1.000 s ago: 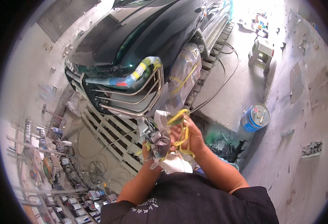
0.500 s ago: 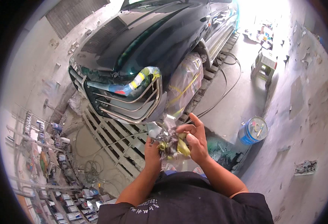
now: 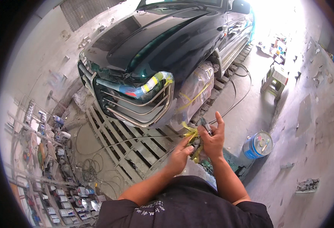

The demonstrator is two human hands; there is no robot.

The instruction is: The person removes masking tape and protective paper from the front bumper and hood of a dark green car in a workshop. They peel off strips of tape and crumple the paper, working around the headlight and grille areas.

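Crumpled clear masking film with yellow tape point(image 3: 190, 133) is bunched between my two hands, in front of my body. My left hand point(image 3: 179, 156) closes on its near left side. At the right side of the bundle, my right hand point(image 3: 212, 142) presses it with bent fingers, one finger pointing up. Parts of the film are hidden behind my hands. Beyond them stands a dark car point(image 3: 167, 41) with a metal bull bar point(image 3: 151, 110). Its top tube carries a wrapping with yellow and coloured bands point(image 3: 148, 85). Film and yellow tape cover the front wheel point(image 3: 195, 91).
Slatted wooden pallets point(image 3: 121, 142) lie under the car's front. A blue can point(image 3: 257, 145) stands at right, with a plastic stool point(image 3: 274, 80) farther off. A hose point(image 3: 240, 72) loops across the floor. Shelves of cans and bottles point(image 3: 66, 203) line the left.
Both hands and the film have moved right in the picture. The film is bunched smaller, and my left hand has come closer to my right. The view has shifted slightly.
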